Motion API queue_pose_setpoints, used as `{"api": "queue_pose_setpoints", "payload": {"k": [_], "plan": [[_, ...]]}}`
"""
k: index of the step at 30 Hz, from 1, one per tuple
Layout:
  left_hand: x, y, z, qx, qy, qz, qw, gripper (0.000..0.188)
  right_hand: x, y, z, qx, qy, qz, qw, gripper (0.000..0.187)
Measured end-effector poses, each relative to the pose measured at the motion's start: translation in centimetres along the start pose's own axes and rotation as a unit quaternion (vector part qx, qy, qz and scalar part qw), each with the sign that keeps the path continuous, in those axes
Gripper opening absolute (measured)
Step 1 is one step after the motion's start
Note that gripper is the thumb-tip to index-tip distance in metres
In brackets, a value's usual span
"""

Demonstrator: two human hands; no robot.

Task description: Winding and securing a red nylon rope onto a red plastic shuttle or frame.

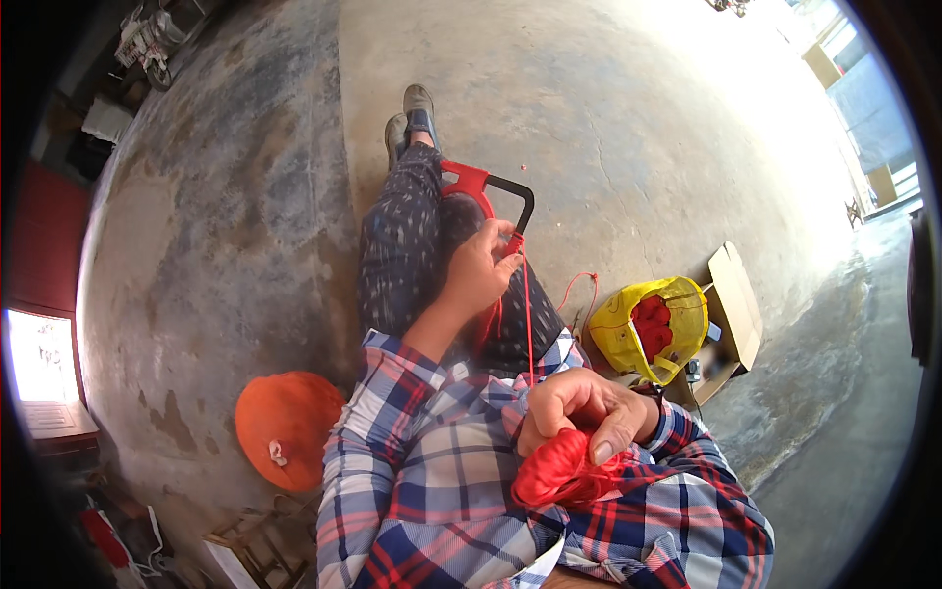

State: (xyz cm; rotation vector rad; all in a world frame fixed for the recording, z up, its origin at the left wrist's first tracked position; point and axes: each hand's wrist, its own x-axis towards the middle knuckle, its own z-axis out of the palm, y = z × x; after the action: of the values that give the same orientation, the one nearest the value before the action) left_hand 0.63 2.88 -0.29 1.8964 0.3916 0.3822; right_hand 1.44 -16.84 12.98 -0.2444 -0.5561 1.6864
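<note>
A black bent bar [531, 203] with a red wide piece [465, 181] at one end lies over my legs; its exact kind is unclear. My left hand [477, 272] pinches the near end of the bar, where red cord is wound or knotted around it. From there a taut red cord [530, 319] runs down to my right hand [586, 406]. The fingers of that hand are closed on a bundle of red cord [561, 468], held in front of my chest. Some loose red strands hang below my left hand.
To the right stands a yellow bag [613, 319] with red material [652, 325] inside, beside an opened cardboard box [738, 304]. A thin red cord [581, 278] trails by the bag. An orange round cushion-like thing [285, 427] is on the concrete floor [245, 216] at left.
</note>
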Motion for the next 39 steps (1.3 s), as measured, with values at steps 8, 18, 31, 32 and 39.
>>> {"api": "queue_pose_setpoints", "payload": {"k": [8, 18, 31, 32, 39], "plan": [[1.6, 1.4, 0.8, 0.038, 0.113, 0.084, 0.989, 0.023, 0.5, -5.4, -0.8, -0.151, -0.193, -0.212, 0.946, 0.035], [4.9, 1.9, -1.4, -0.251, 0.019, -0.249, 0.935, 0.028, 1.9, -8.2, -15.3, -0.857, 0.306, -0.046, 0.411, 0.022], [2.3, 5.6, -1.3, -0.287, 0.024, -0.104, 0.952, 0.016, 3.7, -5.6, -15.3, -0.757, 0.31, -0.262, 0.513, 0.053], [2.4, 5.7, -1.6, -0.414, -0.011, -0.154, 0.897, 0.016, 2.9, -6.0, -14.9, -0.753, 0.31, -0.261, 0.518, 0.05], [3.2, 3.8, -2.3, -0.368, -0.027, -0.225, 0.902, 0.018, -4.1, -7.2, -9.6, -0.147, 0.283, -0.341, 0.884, 0.044]]}}
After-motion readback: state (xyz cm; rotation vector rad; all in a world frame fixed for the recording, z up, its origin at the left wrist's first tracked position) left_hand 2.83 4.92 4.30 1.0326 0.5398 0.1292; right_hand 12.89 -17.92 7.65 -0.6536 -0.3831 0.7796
